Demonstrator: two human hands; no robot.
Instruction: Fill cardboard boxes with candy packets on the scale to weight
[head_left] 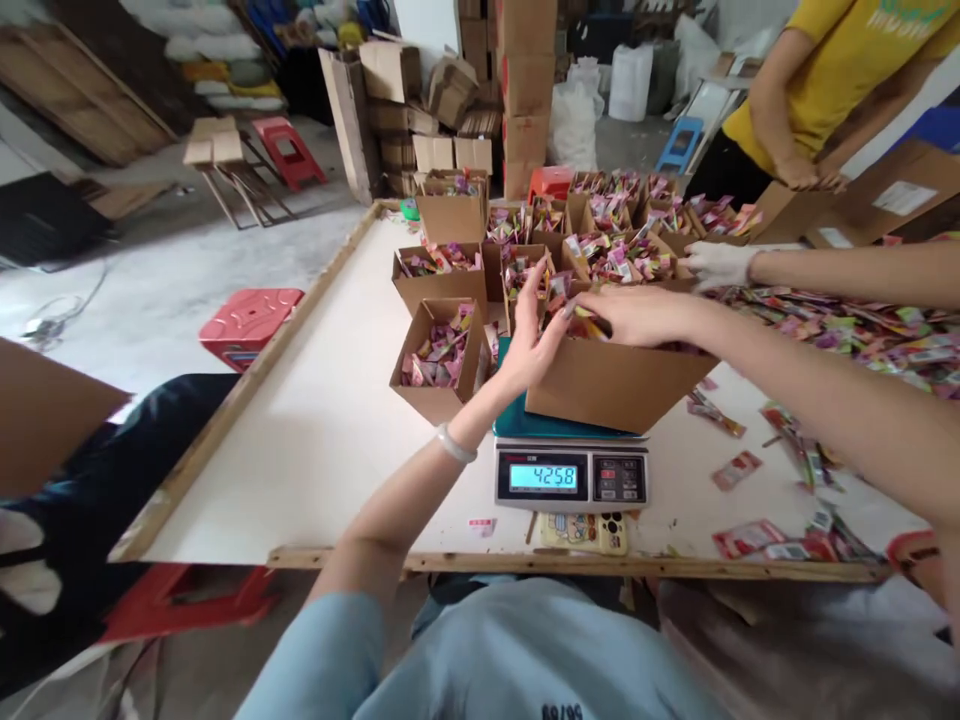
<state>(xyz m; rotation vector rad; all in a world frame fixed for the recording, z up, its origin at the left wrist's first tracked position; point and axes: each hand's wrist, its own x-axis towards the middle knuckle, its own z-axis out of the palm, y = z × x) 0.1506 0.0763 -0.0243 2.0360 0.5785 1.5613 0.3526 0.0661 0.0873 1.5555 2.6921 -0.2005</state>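
Note:
A brown cardboard box (615,385) sits slightly askew on the teal pan of a digital scale (571,475), whose blue display shows lit digits. My left hand (534,345) is at the box's left end, fingers stretched upward and thumb apart, near the rim. Over the box's opening, my right hand (637,315) has its fingers curled down around a small wrapped packet (591,318), mostly covered by the fingers. The box's contents are largely hidden behind its front wall and my right hand. Beside the scale on the left stands an open carton (437,355) filled with small pink packets.
More packet-filled cartons (439,275) crowd the table's far side. Loose packets (862,325) are heaped at right. A co-worker's gloved hand (718,265) reaches in there; another person (832,110) handles a box behind. A patterned phone case (581,532) lies before the scale, near the wooden edge (465,563).

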